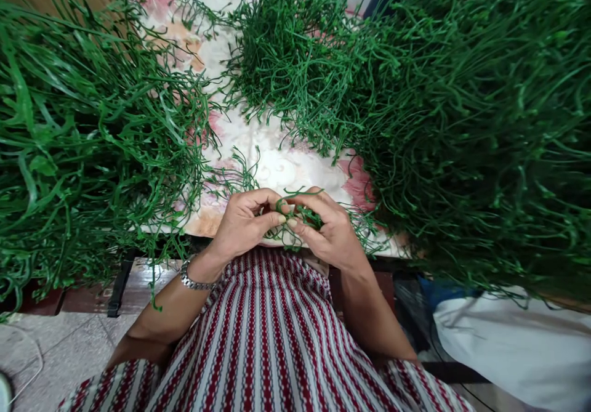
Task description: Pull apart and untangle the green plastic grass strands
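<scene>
At the table's near edge, my left hand (244, 224) pinches a thin green sprig (281, 204) between thumb and forefinger. Facing it, my right hand (329, 230) is closed too, with thumb and fingertips on green stems (311, 217) that show between its fingers. The thumbs of both hands almost meet. Where one sprig stops and another starts at the fingertips is too small to tell. Just beyond my left hand, a few loose curly green stems (240, 175) lie on the flowered tablecloth (272, 165).
A large heap of green stems (92, 147) covers the left side and hangs over the front edge. Another heap (480, 129) fills the right, joining a bunch (295, 61) at the back. A white cloth or bag (512, 344) sits low at the right.
</scene>
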`<action>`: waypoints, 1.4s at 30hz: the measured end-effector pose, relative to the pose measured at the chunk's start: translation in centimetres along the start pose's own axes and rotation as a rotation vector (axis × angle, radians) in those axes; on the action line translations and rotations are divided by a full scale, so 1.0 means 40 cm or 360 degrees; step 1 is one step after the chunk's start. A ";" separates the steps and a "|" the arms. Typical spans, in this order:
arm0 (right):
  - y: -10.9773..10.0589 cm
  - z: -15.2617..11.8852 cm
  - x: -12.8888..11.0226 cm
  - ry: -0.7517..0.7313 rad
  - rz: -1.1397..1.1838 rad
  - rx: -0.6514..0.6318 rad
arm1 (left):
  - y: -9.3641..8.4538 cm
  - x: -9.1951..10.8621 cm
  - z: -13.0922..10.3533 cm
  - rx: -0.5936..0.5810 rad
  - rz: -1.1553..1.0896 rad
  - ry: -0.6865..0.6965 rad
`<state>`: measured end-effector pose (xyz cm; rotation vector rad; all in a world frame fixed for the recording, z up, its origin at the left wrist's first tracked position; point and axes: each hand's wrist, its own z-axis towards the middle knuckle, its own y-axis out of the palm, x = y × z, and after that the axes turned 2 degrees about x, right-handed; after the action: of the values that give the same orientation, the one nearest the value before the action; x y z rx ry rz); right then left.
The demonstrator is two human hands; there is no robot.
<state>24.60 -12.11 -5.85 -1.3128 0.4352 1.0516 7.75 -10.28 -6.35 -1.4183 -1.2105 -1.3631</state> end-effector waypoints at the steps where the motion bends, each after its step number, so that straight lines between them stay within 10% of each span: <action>1: 0.003 0.000 0.003 -0.0036 0.0037 -0.0008 | 0.002 -0.001 -0.001 0.0018 0.0003 -0.0009; 7: 0.040 -0.014 0.015 -0.0089 -0.0017 0.0227 | 0.026 -0.012 -0.015 0.0201 0.0173 0.0082; 17: 0.019 -0.020 0.020 -0.0268 -0.0587 0.0019 | -0.002 0.014 0.008 -0.0296 0.0250 -0.0080; 36: 0.040 -0.023 0.006 -0.0215 -0.0427 0.0149 | 0.002 0.021 0.000 -0.0287 0.0356 -0.0003; 42: 0.033 -0.021 0.010 -0.0195 -0.0373 0.0079 | 0.013 -0.007 -0.005 -0.0015 0.0439 0.0524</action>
<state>23.94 -12.84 -7.14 -1.2154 0.2081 0.9125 8.24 -10.62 -6.59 -1.2532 -0.7662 -1.3434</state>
